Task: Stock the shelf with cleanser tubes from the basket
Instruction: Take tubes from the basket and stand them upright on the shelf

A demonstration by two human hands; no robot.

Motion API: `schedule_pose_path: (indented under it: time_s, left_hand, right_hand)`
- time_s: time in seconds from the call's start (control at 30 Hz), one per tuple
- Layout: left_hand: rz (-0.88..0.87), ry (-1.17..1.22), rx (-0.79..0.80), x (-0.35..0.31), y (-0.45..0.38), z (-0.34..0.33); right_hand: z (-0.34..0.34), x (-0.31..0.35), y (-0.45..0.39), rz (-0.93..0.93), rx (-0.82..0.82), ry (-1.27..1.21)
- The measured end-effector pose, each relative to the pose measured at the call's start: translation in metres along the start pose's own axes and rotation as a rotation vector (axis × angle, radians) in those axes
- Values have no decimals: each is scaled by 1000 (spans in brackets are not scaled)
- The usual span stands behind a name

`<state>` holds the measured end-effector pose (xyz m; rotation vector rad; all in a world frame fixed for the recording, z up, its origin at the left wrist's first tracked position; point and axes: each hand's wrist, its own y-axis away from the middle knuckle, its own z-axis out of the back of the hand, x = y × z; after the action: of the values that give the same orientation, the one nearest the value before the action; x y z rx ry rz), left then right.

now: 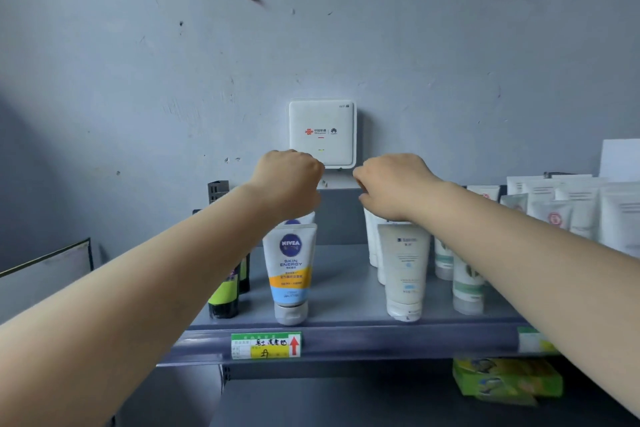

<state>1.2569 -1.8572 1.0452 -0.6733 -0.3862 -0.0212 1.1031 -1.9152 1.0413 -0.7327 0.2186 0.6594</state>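
So on the grey metal shelf (pixel 346 291), the white Nivea tube (pixel 290 274) stands cap-down at the front, left of the plain white tube (pixel 404 270). Green-and-black bottles (pixel 227 291) sit further left, the square white router (pixel 322 133) on the wall behind.

Both bare arms reach forward and up from the lower corners, converging toward the middle. The left hand (pixel 289 180) is curled into a loose fist, back of the hand facing the camera, knuckles pointing right; its fingers are folded under and out of sight, so whether they grip anything cannot be told. The right hand (pixel 393 185) sits level with it, just apart, wrist bent slightly, back of the hand up, fingers (pixel 363 199) curled downward and toward the left hand. Whether it holds anything is also hidden. The two hands do not touch. Both forearms are unsleeved.
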Motion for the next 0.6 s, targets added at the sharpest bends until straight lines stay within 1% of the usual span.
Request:
schedule_pose_path:
  time_s: [0.1, 0.27, 0.43, 0.6]
  left_hand:
    - [-27, 30, -13, -33, -8, 11]
    - [-66, 134, -62, -96, -19, 36]
    - [-140, 145, -107, -166, -27, 54]
    - [-226, 179, -117, -241, -31, 70]
  right_hand:
    - [5, -26, 26, -17, 10, -65]
    - [14, -77, 77, -63, -35, -107]
    - [20, -129, 138, -130, -58, -69]
    - [22, -181, 208, -205, -5, 19]
